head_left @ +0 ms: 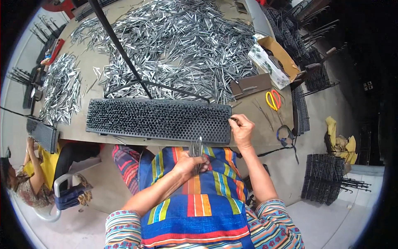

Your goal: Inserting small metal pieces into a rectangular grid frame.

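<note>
We see two hands at the near edge of the bench [265, 114]. Our left hand [187, 162], low in the centre of the frame, is closed around a small bundle of metal pins [196, 150], too many to count, held upright over the lap. Our right hand [241, 130], just right of centre, pinches one pin [233, 120] at the right end of the one long black perforated tray [158, 120] in mid-frame. Behind it, one large heap of loose pins [174, 45] fills the upper centre, and a second smaller heap [62, 89] lies at the left. One pair of yellow-and-red scissors [273, 100] lies at the right. One more person [29, 174] sits at the lower left.
</note>
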Demonstrator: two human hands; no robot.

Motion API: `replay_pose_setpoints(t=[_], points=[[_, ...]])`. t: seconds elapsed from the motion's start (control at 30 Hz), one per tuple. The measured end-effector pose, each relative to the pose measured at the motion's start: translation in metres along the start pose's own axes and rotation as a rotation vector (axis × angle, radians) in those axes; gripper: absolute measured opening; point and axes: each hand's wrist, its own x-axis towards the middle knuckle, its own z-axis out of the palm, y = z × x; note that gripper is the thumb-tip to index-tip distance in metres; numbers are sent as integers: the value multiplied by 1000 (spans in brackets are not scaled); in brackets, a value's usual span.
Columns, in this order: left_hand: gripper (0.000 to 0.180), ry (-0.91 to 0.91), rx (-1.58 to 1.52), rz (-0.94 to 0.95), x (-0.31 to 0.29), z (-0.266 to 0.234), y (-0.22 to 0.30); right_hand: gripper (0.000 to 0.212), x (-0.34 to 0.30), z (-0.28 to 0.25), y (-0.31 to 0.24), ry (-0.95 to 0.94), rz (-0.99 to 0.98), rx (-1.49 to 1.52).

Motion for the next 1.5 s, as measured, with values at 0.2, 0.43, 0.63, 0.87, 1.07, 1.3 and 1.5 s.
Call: replay_pose_setpoints(t=[0.2,0.43,0.63,0.87,1.07,1.3,1.5], points=[[5,0,-27,8,5,-6,-3,9,0,4,-15,-28,-15,-131],[5,-28,-54,17,8,-5,-1,10,2,4,-7,-13,-23,-120],[16,-115,-12,50,11,-5,-5,32,-24,16,-50,-459,382,228],[22,-103,91,-51,-4,-8,-1,20,-71,31,-69,-593,207,174],[20,29,-19,144,-4,-3,2,32,-80,37,-70,-362,486,430],[8,177,-100,206,-1,12,19,9,-63,32,-71,-457,749,596],[6,226,-103,191,9,0,9,4,-77,40,-57,-391,528,574]])
